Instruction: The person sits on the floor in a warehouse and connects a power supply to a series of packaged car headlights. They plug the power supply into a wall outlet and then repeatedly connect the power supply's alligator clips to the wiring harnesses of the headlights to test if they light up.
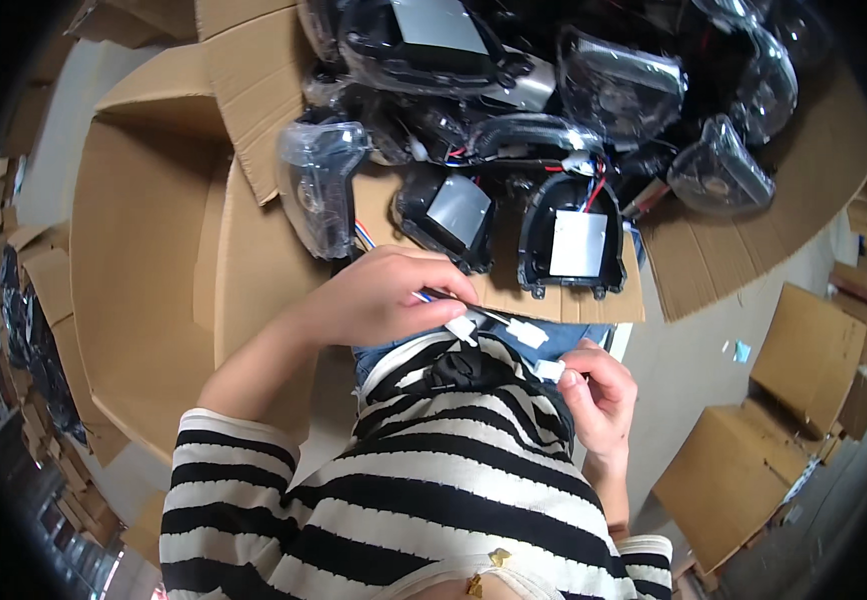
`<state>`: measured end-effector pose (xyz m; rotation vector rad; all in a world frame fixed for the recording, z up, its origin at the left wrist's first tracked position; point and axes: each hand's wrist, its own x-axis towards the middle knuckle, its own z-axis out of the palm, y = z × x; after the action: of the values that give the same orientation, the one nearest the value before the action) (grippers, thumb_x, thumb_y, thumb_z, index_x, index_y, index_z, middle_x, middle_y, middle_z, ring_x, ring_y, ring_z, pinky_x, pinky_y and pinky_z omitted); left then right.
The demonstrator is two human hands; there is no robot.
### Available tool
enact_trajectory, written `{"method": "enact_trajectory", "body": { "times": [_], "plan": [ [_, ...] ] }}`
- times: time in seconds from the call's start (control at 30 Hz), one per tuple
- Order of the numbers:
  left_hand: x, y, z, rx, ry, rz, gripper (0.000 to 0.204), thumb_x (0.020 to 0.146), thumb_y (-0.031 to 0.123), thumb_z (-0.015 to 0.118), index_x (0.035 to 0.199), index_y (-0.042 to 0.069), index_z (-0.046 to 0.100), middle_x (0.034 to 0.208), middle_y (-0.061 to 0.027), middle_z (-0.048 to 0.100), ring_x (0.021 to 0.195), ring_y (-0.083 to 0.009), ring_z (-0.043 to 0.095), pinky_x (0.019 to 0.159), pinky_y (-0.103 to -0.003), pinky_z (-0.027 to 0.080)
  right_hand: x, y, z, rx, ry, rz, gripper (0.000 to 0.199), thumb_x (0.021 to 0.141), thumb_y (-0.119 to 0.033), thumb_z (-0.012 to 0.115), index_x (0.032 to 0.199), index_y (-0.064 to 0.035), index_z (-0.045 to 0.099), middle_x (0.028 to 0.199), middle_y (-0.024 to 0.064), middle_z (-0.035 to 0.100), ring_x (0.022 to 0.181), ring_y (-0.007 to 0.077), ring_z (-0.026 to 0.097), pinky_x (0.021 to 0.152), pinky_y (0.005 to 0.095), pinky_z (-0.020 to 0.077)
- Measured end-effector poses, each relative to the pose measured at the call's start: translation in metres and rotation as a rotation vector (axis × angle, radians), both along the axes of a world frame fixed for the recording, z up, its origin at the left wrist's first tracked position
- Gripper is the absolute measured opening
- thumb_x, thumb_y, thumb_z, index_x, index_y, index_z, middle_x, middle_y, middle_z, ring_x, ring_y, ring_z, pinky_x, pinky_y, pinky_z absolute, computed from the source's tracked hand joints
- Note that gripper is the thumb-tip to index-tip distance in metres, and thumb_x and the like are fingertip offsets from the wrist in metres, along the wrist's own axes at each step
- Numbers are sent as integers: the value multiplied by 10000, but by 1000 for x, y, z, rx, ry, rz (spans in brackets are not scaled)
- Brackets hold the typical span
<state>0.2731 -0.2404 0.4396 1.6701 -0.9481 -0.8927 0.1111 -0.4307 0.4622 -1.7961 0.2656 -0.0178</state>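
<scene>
My left hand (399,292) is closed, pinching thin wires between thumb and fingers. From its grip hang a white plug connector (461,327) and, on a longer lead, a second white connector (527,333). Further right, my right hand (602,392) pinches another white connector (550,371) between thumb and forefinger, apart from the second one. Just beyond my hands lies a black lamp housing (573,238) with a silver plate and red and blue wires. A similar black housing (459,218) rests to its left. My fingers partly hide the wires.
Clear-lensed lamp units (622,85) are heaped on cardboard at the far side, one clear lens (324,185) standing by my left hand. A large open cardboard box (154,260) stands at left. More cardboard boxes (739,480) sit on the floor at right.
</scene>
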Motion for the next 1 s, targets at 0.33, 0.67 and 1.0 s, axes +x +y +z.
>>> {"method": "enact_trajectory", "body": {
  "times": [0.33,0.67,1.0],
  "plan": [
    [2,4,-3,-76,149,-13,110,706,2,568,812,29,558,811,-42,510,773,-154,488,688,-253,387,-1,1,-4,121,40,-21,20,715,5,532,735,2,536,606,32,455,497,88,380,449,218,284],
    [-20,5,-7,-52,-96,101,168,646,-41,577,789,41,545,829,-68,471,772,-186,470,662,-267,377,-2,4,-7,634,243,-127,67,804,-38,491,805,11,536,676,-13,487,586,36,412,514,165,314],
    [-35,10,-19,-113,-550,255,208,579,-33,612,754,67,557,825,-57,477,712,-182,450,610,-275,360,0,8,-7,395,348,-177,83,787,-61,506,728,-5,522,609,-36,467,550,18,384,480,161,292]
  ]
}}
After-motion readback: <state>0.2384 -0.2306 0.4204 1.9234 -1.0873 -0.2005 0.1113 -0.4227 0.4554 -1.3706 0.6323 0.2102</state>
